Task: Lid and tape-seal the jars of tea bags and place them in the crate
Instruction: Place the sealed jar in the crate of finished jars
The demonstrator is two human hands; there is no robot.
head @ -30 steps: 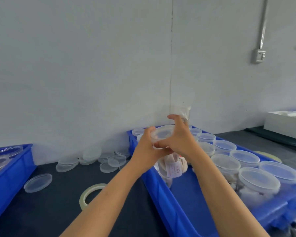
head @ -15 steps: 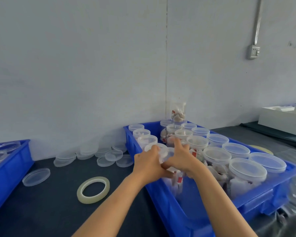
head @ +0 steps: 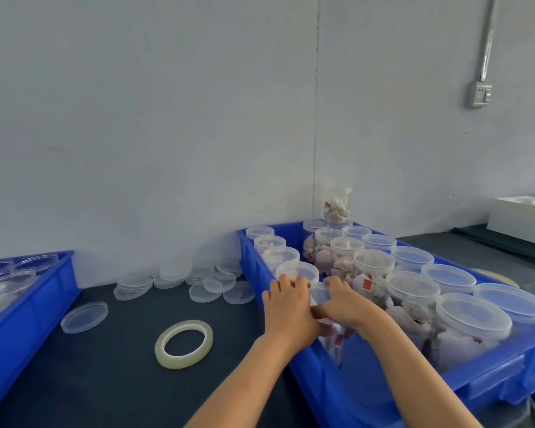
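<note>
A clear lidded jar of tea bags (head: pixel 320 296) stands low inside the blue crate (head: pixel 318 384) at its near left side. My left hand (head: pixel 288 307) and my right hand (head: pixel 345 301) both grip it around the lid, fingers curled over the top. Most of the jar is hidden behind my hands. Several more lidded jars (head: pixel 411 288) fill the crate in rows behind and to the right. A roll of clear tape (head: pixel 183 344) lies flat on the dark table, left of the crate.
Loose clear lids (head: pixel 173 278) are stacked along the wall, and one lid (head: pixel 84 317) lies alone. A second blue crate (head: pixel 22 316) with jars sits at the left. One jar (head: pixel 336 208) stands atop others at the far corner. A white box (head: pixel 521 216) sits far right.
Both hands have carried the jar down from chest height into the crate, and it now sits low at the near left side.
</note>
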